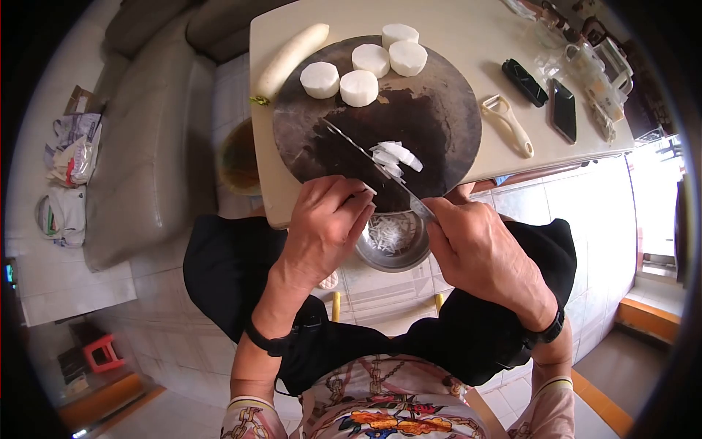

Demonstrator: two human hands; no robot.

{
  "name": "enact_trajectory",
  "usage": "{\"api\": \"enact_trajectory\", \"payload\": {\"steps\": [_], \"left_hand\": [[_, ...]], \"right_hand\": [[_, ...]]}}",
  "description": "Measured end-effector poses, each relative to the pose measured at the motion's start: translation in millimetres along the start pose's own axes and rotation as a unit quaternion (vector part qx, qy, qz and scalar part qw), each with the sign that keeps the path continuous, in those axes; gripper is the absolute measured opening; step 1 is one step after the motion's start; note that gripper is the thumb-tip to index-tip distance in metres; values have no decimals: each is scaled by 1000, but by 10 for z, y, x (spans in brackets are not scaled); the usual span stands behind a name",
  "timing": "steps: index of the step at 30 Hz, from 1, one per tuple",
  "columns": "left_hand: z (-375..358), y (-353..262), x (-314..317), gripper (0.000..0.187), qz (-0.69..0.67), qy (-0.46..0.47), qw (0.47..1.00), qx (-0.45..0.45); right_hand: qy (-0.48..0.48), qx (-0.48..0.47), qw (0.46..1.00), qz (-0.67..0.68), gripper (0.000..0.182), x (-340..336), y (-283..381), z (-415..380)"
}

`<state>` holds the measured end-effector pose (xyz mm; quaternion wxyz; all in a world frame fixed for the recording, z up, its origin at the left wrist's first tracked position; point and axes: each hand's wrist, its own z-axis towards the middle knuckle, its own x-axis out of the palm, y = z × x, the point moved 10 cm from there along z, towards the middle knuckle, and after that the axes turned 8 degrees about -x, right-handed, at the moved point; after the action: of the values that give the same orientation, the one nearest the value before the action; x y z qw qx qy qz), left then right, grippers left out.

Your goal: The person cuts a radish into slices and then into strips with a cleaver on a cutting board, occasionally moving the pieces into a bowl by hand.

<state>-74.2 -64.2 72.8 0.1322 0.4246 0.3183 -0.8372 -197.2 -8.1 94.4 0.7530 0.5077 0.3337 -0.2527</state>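
Observation:
My right hand (475, 245) is closed round the handle of a kitchen knife (365, 154), whose blade points up and left across the round dark chopping board (453, 110). My left hand (325, 227) is at the board's near edge, fingertips pinched together with a small white radish piece (371, 189) showing at them. Thin radish slices (397, 155) lie in a loose pile just beyond the blade. Under both hands, a metal bowl (395, 262) holds shredded radish (391, 233). Several thick peeled radish rounds (359, 88) stand at the far side of the board.
A whole white radish (292, 58) lies left of the board on the table (453, 22). To the right are a peeler (512, 126), a black case (524, 82) and a phone (564, 110). Plastic containers (596, 73) crowd the far right corner. A sofa (146, 146) stands at left.

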Motion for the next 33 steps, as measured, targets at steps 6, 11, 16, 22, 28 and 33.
{"api": "enact_trajectory", "payload": {"steps": [6, 11, 16, 22, 28, 33], "left_hand": [[-7, -22, 20, 28, 13, 13, 1000, 3], [-14, -33, 40, 31, 24, 27, 999, 9], [-22, -14, 38, 33, 21, 28, 999, 10], [-27, 3, 27, 35, -2, 23, 1000, 3], [-35, 30, 31, 36, -13, 23, 1000, -6], [-2, 3, 36, 37, 2, 30, 1000, -3]], "right_hand": [[10, 0, 1000, -7, 22, 8, -4, -61], [25, 11, 1000, 2, 21, 28, -15, -75], [42, 25, 998, 30, 20, 40, -3, -71], [55, 58, 996, 47, 19, 55, -57, -80], [51, 44, 997, 35, 21, 41, -41, -96], [41, 38, 998, 26, 23, 18, -40, -107]]}}
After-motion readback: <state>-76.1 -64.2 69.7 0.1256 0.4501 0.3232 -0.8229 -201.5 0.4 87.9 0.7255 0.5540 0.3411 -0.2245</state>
